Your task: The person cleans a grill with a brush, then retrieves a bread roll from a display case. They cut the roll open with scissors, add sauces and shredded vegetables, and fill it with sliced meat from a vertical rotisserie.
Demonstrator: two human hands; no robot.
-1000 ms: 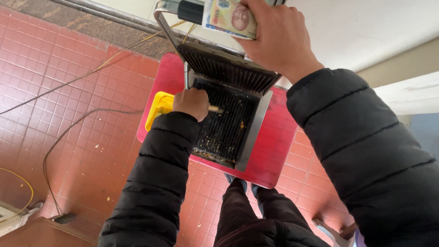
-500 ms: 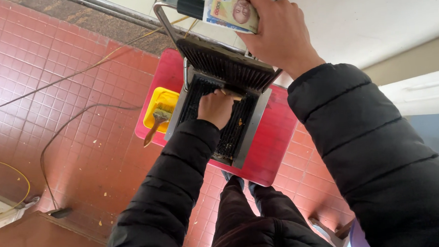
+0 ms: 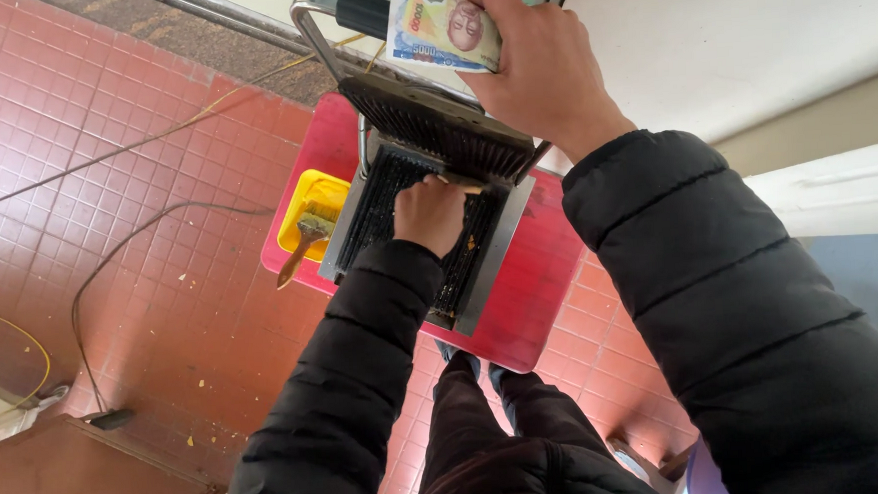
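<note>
An open ribbed press grill (image 3: 377, 205) stands on a red stool (image 3: 531, 282). My left hand (image 3: 429, 212) is closed around a thin wooden stick (image 3: 461, 185) and rests on the lower ribbed plate. My right hand (image 3: 534, 62) is up at the raised lid (image 3: 433, 127), gripping a bundle of banknotes (image 3: 437, 27) near the lid's black handle (image 3: 362, 10). Both my arms wear black puffy sleeves.
A yellow square dish (image 3: 306, 199) with a wooden-handled brush (image 3: 304, 242) sits on the stool's left corner. Cables (image 3: 109, 254) trail across the red tiled floor (image 3: 73, 146). A pale wall (image 3: 738, 31) rises at right. My legs and shoes (image 3: 470, 361) are below the stool.
My left hand has moved from the left side of the lower plate toward its middle and far end. The brush now lies uncovered on the yellow dish. My right hand stays at the lid.
</note>
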